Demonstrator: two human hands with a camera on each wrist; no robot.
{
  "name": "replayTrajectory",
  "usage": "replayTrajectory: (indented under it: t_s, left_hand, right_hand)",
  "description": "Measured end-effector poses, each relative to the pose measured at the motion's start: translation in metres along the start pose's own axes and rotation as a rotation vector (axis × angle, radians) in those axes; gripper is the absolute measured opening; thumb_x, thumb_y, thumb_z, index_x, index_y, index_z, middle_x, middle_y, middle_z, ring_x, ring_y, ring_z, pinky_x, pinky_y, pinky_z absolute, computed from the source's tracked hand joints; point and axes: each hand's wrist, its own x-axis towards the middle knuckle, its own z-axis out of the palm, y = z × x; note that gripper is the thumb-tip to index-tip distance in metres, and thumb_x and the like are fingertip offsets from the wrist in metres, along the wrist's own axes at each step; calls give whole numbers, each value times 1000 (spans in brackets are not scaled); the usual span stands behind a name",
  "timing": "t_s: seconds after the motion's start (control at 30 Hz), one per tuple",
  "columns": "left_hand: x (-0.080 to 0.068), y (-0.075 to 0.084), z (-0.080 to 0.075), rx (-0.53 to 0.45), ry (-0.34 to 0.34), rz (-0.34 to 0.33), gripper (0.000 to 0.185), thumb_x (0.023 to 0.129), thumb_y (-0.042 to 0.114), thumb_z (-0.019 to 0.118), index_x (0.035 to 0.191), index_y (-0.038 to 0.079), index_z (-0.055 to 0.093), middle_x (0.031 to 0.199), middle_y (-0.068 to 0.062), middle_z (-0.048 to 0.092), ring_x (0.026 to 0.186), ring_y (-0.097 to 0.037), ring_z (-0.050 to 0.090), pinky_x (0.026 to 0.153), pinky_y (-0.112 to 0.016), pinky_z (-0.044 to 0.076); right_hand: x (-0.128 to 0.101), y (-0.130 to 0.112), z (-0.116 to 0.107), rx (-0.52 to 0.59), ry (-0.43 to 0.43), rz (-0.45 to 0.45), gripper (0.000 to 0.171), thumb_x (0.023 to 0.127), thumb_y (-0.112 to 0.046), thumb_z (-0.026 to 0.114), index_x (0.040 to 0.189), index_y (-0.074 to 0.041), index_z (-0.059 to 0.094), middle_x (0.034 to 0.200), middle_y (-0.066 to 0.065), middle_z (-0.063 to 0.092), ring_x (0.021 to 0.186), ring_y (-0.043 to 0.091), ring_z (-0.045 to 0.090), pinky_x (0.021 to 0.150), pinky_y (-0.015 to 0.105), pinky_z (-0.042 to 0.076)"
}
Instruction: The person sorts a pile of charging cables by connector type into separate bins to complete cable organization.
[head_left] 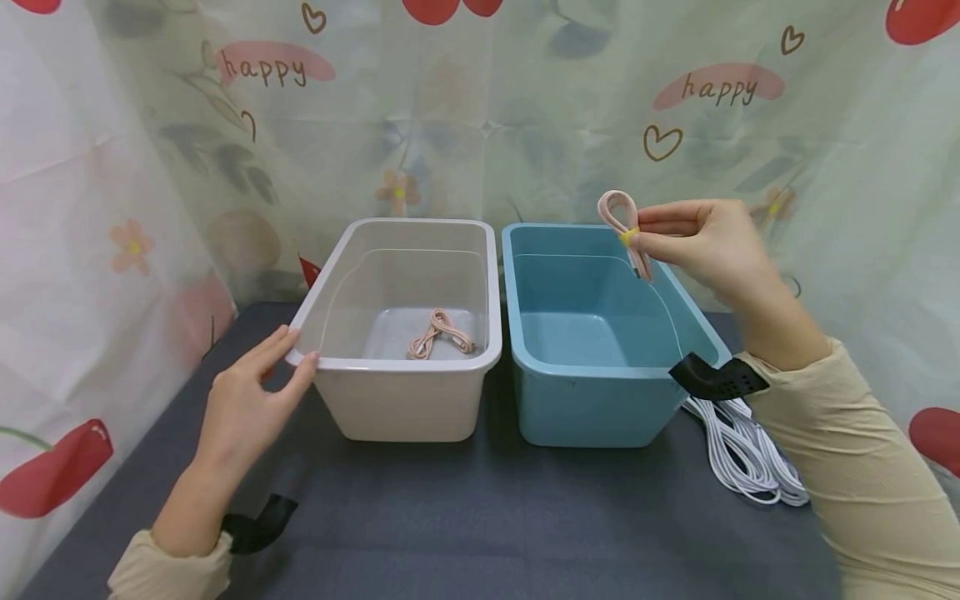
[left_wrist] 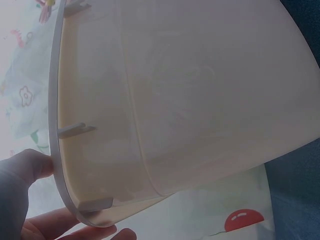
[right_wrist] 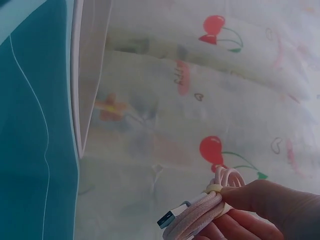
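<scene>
Pink cable pinched by right hand | left hand touching white bin

Printed twice on the backdrop curtain, the word "happy" in brown lowercase letters, each on a pink brush-stroke patch: once near the upper left corner, once near the upper right corner. Nothing legible on the bins or cables.

Soft, even light with faint shadows and no glare. The head view bends at its edges. Both wrist views look hazy and washed-out.
</scene>
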Motion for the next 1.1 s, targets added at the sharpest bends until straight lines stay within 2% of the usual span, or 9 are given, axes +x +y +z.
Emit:
replayTrajectory:
  t_s: [0.07, 0.23, 0.4, 0.57, 1.1]
  left_hand:
    - [0, 0, 0, 0, -2, 0, 51, 92, 38, 56, 134, 9, 51, 141, -13, 48, 117, -40, 55, 87, -51, 50]
    - [0, 0, 0, -2, -5, -2, 52, 92, 38, 55, 134, 9, 51, 141, -13, 47, 118, -40, 55, 87, -52, 50]
    - [0, 1, 0, -4, -8, -4, 52, 92, 38, 55, 134, 8, 51, 141, -14, 47, 119, -40, 54, 87, -52, 50]
    - [0, 1, 0, -5, -8, -4, 52, 92, 38, 56, 134, 8, 51, 142, -14, 47, 119, -40, 54, 87, -52, 50]
    - [0, 1, 0, -2, 0, 4, 52, 91, 37, 56, 134, 7, 51, 141, -15, 47, 118, -41, 54, 88, -53, 49]
  right_hand:
    - [2, -6, 5, 0, -6, -18, 52, 79, -38, 72, 119, -7, 64, 81, -28, 66, 88, -11, 61, 77, 9, 46]
    - [9, -19, 19, 15, -33, -23, 48, 78, -36, 73, 116, -8, 66, 84, -21, 70, 88, -7, 62, 80, 16, 48]
    - [15, -32, 33, -3, -49, -46, 43, 80, -31, 73, 115, -7, 67, 98, -3, 74, 97, 4, 64, 85, 25, 51]
    - [23, -40, 49, 10, -71, -59, 38, 82, -24, 71, 115, -5, 67, 109, 11, 70, 104, 16, 65, 91, 32, 52]
    - [54, -57, 94, 61, -128, -54, 33, 82, -16, 70, 112, -3, 68, 109, 16, 69, 100, 22, 67, 86, 33, 55]
